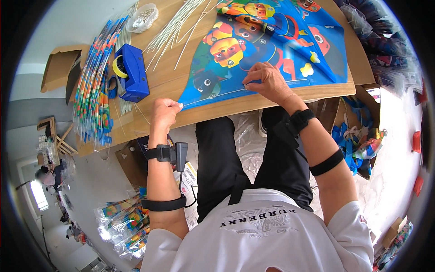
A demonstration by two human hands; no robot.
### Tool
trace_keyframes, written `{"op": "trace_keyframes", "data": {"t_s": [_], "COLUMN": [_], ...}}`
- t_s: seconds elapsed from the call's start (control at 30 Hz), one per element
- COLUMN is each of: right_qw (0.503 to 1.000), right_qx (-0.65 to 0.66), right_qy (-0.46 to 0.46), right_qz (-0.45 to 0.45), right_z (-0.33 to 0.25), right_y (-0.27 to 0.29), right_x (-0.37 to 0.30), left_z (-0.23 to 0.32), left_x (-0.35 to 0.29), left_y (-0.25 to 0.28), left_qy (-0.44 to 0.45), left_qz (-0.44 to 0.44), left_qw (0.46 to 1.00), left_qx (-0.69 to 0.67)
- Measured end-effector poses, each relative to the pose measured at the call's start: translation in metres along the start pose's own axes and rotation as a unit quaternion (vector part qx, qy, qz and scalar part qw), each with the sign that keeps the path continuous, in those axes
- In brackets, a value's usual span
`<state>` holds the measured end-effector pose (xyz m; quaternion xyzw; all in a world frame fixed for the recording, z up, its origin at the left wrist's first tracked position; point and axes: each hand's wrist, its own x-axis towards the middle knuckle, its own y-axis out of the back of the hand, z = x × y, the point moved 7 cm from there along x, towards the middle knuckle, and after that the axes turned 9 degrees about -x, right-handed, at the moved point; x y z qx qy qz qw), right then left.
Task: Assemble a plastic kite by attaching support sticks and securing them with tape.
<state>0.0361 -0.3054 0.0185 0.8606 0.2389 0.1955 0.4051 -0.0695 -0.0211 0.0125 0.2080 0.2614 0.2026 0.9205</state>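
A blue plastic kite sheet (253,54) printed with cartoon dogs lies spread on the wooden table in front of me, its right part creased and folded over. Near the table's front edge my left hand (164,114) is closed in a pinch on the sheet's pointed left corner. A thin pale rod (217,96) runs along the sheet's near edge, from beside my left fingertips toward the right hand. Over that edge my right hand (270,85) has thumb and forefinger pressed together; whatever is between them is too small to make out.
Left of the sheet stands a blue tape dispenser (134,75) with yellow tape. Loose pale rods (174,29) and a bowl of small parts (142,18) lie behind it. Bundled printed kites (97,81) cover the left end. A cardboard box (358,113) of scraps stands below at right.
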Motion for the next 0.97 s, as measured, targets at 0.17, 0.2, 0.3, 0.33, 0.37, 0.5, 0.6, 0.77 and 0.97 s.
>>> {"op": "trace_keyframes", "data": {"t_s": [0.17, 0.2, 0.3, 0.33, 0.37, 0.5, 0.6, 0.77, 0.97], "right_qw": [1.000, 1.000, 1.000, 1.000, 1.000, 1.000, 1.000, 1.000, 1.000], "right_qx": [-0.002, -0.001, -0.002, -0.002, -0.002, -0.006, -0.007, -0.007, 0.003], "right_qy": [0.000, 0.001, -0.002, -0.002, 0.001, 0.002, 0.005, 0.008, -0.006], "right_qz": [0.002, 0.005, 0.002, 0.002, 0.003, 0.003, 0.006, 0.006, -0.005], "right_z": [0.0013, 0.0007, 0.0012, 0.0018, 0.0021, 0.0007, 0.0005, 0.0011, 0.0039], "right_y": [-0.0003, 0.0001, -0.0003, -0.0003, 0.0001, -0.0003, -0.0007, -0.0013, -0.0033], "right_x": [-0.0009, -0.0011, -0.0011, -0.0012, -0.0012, -0.0008, -0.0010, -0.0014, -0.0017], "left_z": [-0.0024, -0.0022, -0.0002, 0.0014, 0.0026, 0.0009, -0.0011, -0.0037, -0.0025], "left_x": [0.0010, 0.0009, 0.0002, -0.0003, -0.0005, 0.0010, 0.0028, 0.0035, 0.0026], "left_y": [-0.0013, -0.0010, -0.0009, -0.0007, -0.0011, -0.0008, -0.0011, -0.0029, -0.0031], "left_qy": [0.012, 0.013, 0.011, 0.008, 0.008, 0.011, 0.007, 0.020, 0.028], "left_qz": [0.008, 0.010, 0.018, 0.025, 0.024, 0.017, 0.018, 0.019, 0.027], "left_qw": [1.000, 1.000, 1.000, 1.000, 1.000, 1.000, 1.000, 1.000, 0.999], "left_qx": [-0.012, -0.012, -0.007, -0.002, -0.001, 0.006, 0.013, 0.003, -0.005]}}
